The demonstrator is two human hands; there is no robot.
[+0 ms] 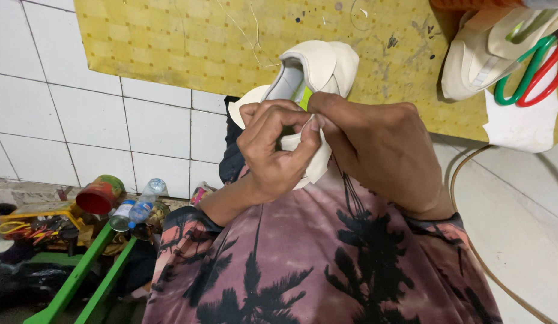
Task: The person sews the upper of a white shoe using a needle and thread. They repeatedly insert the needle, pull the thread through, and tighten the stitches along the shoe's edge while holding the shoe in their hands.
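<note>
A cream-white shoe upper (318,66) with a padded collar and a small green tab is held up in front of my chest. My left hand (276,150) is curled around its lower edge, fingers bent over the material. My right hand (381,144) pinches the same edge next to the left thumb, fingertips pressed together. The shoe's lower part is hidden behind both hands. Beneath the shoe lies a yellow patterned mat (201,42) with stains.
At the top right lie another cream shoe piece (471,66), green and red scissor handles (534,72) and a white cut piece (522,123). On the left floor stand a red-rimmed can (100,195), a plastic bottle (144,204) and a green frame (81,273).
</note>
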